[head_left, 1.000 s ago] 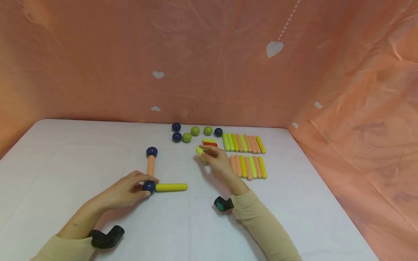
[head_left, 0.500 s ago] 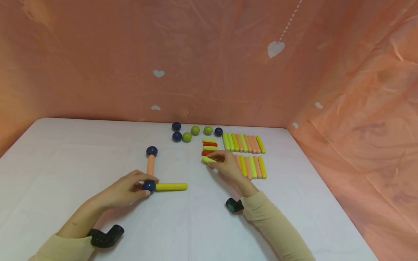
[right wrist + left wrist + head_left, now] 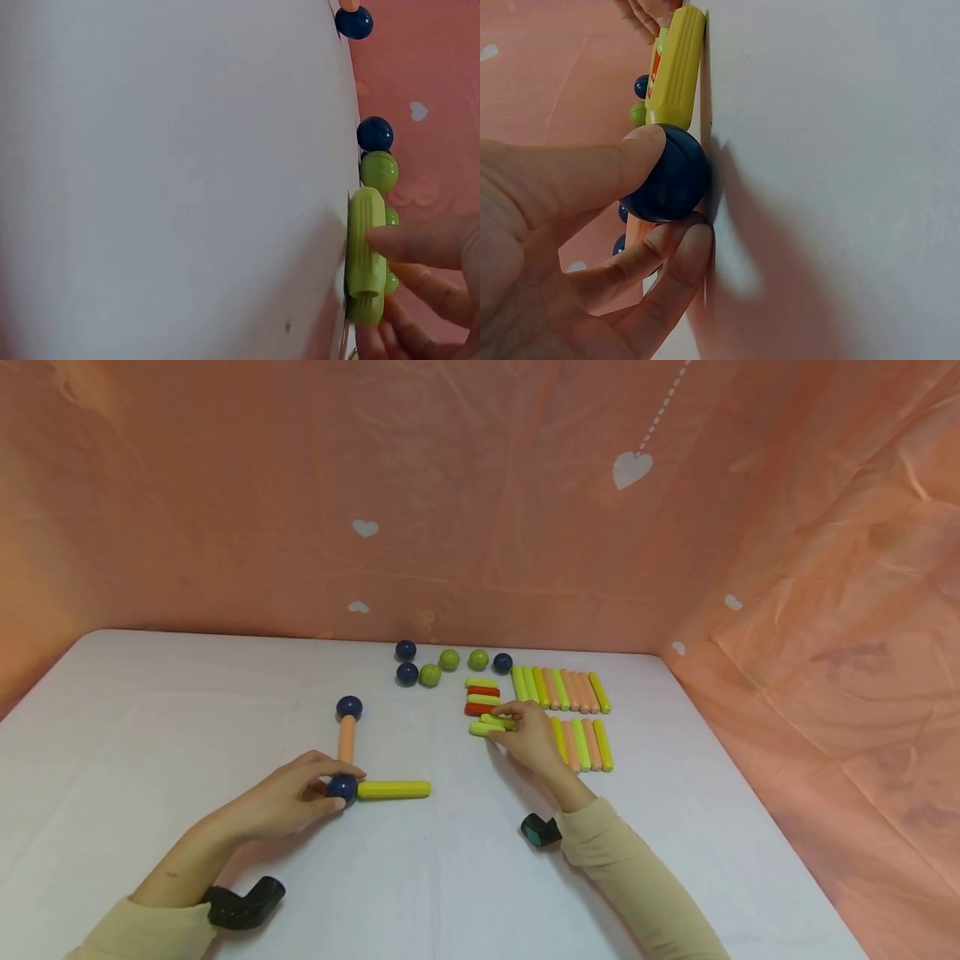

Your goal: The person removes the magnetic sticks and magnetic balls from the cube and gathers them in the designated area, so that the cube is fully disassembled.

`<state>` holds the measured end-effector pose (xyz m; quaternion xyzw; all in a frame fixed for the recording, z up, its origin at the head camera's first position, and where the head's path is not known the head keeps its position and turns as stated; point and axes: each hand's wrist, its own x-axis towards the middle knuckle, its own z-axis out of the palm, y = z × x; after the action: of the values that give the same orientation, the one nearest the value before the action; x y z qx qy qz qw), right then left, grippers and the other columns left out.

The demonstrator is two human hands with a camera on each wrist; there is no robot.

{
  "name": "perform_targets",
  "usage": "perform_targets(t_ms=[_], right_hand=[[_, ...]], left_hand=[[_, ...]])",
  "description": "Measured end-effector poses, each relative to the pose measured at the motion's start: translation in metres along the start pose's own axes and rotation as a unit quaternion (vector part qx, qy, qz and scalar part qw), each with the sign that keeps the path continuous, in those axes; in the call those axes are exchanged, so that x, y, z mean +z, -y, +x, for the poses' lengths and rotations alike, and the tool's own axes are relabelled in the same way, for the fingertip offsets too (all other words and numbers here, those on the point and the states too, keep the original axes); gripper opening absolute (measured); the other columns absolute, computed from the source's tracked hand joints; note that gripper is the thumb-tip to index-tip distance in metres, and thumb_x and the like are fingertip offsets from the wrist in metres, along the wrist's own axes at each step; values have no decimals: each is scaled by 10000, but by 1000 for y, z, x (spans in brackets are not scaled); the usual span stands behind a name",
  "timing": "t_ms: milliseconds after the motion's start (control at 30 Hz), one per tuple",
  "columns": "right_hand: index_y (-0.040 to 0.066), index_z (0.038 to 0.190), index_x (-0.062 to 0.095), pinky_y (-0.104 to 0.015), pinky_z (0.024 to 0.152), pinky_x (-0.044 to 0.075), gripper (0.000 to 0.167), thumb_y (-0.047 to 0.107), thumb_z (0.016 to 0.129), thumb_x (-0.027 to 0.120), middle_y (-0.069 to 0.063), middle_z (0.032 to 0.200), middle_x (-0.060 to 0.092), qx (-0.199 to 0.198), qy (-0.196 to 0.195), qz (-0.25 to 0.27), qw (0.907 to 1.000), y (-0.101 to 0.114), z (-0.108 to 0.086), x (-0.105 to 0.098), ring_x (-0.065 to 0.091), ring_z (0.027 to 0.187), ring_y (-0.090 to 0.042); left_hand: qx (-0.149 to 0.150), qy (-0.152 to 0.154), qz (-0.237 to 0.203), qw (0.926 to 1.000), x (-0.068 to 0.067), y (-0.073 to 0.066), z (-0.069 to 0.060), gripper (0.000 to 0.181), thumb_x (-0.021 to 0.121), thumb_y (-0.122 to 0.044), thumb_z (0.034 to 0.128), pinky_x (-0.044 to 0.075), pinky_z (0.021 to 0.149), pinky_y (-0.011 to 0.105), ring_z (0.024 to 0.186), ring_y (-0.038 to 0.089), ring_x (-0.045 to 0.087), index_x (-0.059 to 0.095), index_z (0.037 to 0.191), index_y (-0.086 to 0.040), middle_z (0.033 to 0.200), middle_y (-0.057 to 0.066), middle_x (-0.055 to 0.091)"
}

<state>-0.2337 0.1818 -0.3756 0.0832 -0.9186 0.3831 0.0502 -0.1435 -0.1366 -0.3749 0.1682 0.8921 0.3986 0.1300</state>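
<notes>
My left hand (image 3: 296, 793) holds a dark blue ball (image 3: 342, 789) between thumb and fingers. A yellow rod (image 3: 393, 789) extends right from that ball, and a peach rod (image 3: 347, 741) runs away from it to a second dark blue ball (image 3: 349, 707). The left wrist view shows the thumb on the held ball (image 3: 671, 180), with fingertips beneath. Over at the short pieces, my right hand (image 3: 531, 739) pinches a short light green rod (image 3: 365, 240); another light green piece (image 3: 367, 310) lies right by it. Which of the two the rear fingers touch is partly hidden.
Short red (image 3: 480, 709) and light green rods (image 3: 482, 682) lie stacked in a column beyond the right hand. Long rods stand in two rows, far (image 3: 562, 690) and near (image 3: 592, 745). Loose green (image 3: 449, 660) and blue balls (image 3: 406, 650) sit near the table's far edge.
My right hand has moved right and slightly nearer with the short light green rod, bringing it to the near end of the short-rod column. The left hand stays on the ball.
</notes>
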Motion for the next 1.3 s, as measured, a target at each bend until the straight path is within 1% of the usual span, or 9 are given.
perform_targets(t_ms=[167, 367, 500, 567, 700, 800, 1000, 1133, 1300], right_hand=[[27, 1025, 704, -341, 807, 487, 225, 49, 804, 737, -117, 1037, 641, 92, 182, 181, 9996, 1, 2, 1, 556, 895, -227], [53, 1061, 691, -436, 933, 491, 238, 76, 826, 728, -120, 1174, 615, 225, 237, 301, 9990, 4, 0, 3, 572, 1058, -289], [70, 1063, 690, -448, 962, 477, 240, 133, 836, 735, -103, 1175, 610, 263, 189, 694, 9971, 11, -4, 6, 572, 1097, -285], [68, 1073, 692, -422, 958, 482, 250, 150, 841, 736, -98, 1159, 627, 165, 396, 967, 9944, 17, -7, 9, 584, 1074, -265], [10, 1103, 681, -336, 896, 510, 285, 134, 850, 724, -148, 1118, 663, -316, 1149, 1471, 9819, 26, -10, 16, 618, 980, -229], [23, 1129, 674, -265, 851, 501, 301, 157, 863, 713, -130, 1104, 675, -407, 1746, 1602, 9707, 31, -12, 22, 612, 941, -166], [81, 1161, 678, -198, 816, 480, 319, 165, 857, 725, -50, 1114, 686, -774, 2922, 1282, 9446, 36, -15, 34, 581, 935, -84], [97, 1152, 694, -172, 789, 449, 323, 159, 839, 743, -19, 1085, 684, -1296, 3281, 833, 9320, 40, -18, 41, 545, 906, -68], [99, 1136, 714, -168, 766, 421, 306, 166, 840, 747, -4, 1000, 668, -1657, 3353, 390, 9266, 45, -21, 44, 502, 854, -56]], left_hand=[[-3, -14, 13, 10000, 0, 1, 0, 349, 664, -112, 893, 519, 867, 468, 1004, 268, 583, 624, 1240, -115, 1151, 143, 531], [65, -22, -8, 10000, -1, 1, -1, 346, 665, -112, 893, 520, 867, 466, 1002, 266, 587, 625, 1237, -114, 1143, 142, 530], [82, -5, -21, 10000, -1, 1, -1, 347, 665, -111, 892, 523, 869, 463, 1004, 266, 590, 625, 1237, -115, 1142, 140, 530], [86, 1, -21, 10000, -1, 1, -1, 347, 665, -113, 892, 524, 869, 463, 1004, 267, 592, 625, 1237, -116, 1143, 139, 531], [129, -14, -22, 9999, -1, 0, -2, 346, 663, -110, 893, 524, 869, 464, 1004, 272, 596, 626, 1236, -113, 1143, 142, 534], [197, -30, -18, 9998, -1, 0, -1, 343, 662, -109, 893, 523, 869, 466, 1004, 277, 600, 627, 1234, -109, 1140, 142, 539], [234, -65, 25, 9997, -2, 0, 0, 334, 661, -112, 894, 524, 865, 466, 1002, 283, 606, 632, 1227, -104, 1132, 139, 552], [329, -142, 117, 9993, -2, 0, 1, 337, 675, -117, 884, 530, 833, 458, 966, 278, 614, 635, 1217, -80, 1102, 141, 560], [284, -244, 246, 9990, 1, -3, 2, 328, 696, -114, 867, 535, 807, 436, 924, 246, 612, 650, 1189, -68, 1046, 118, 568]])
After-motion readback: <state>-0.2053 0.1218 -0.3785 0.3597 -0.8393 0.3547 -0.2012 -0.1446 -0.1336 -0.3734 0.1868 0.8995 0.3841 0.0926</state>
